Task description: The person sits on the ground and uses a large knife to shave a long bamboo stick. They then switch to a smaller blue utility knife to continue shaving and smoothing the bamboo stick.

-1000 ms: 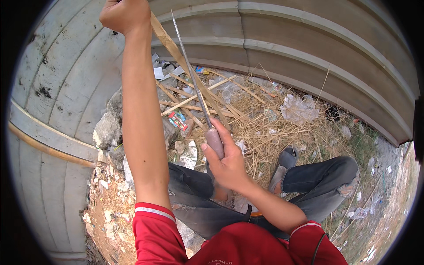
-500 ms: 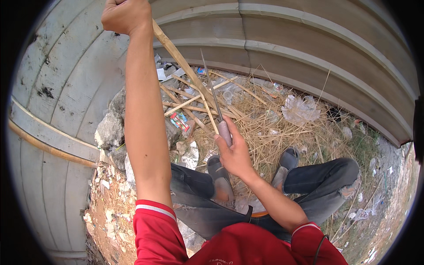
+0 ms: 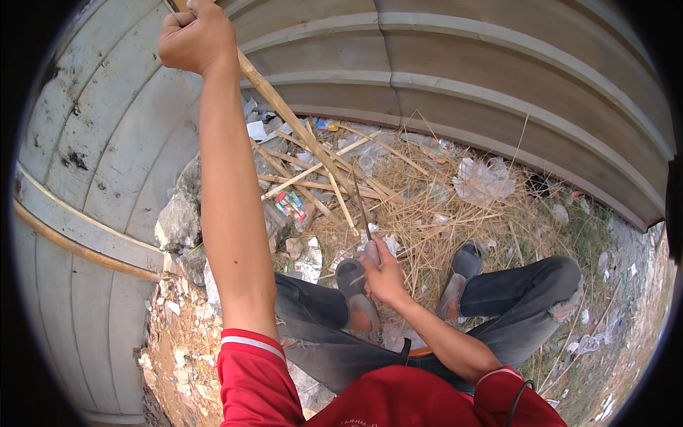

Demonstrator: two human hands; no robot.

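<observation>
head view: a grey rock point(image 3: 178, 222) sits at nine o'clock. the left hand point(image 3: 198, 35), at eleven, is closed tight around a long wooden stick point(image 3: 281, 103) that slants down toward the centre. a pale strip point(image 3: 344, 205) shows by its lower end. the thin-bladed knife point(image 3: 364, 218) sits lower than a moment ago, drawn toward six o'clock, so only its tip end lies alongside the wood; whether they touch, i cannot tell. the right hand point(image 3: 386, 274), at five, grips it. crumpled clear plastic point(image 3: 484, 178) lies between two and three.
</observation>
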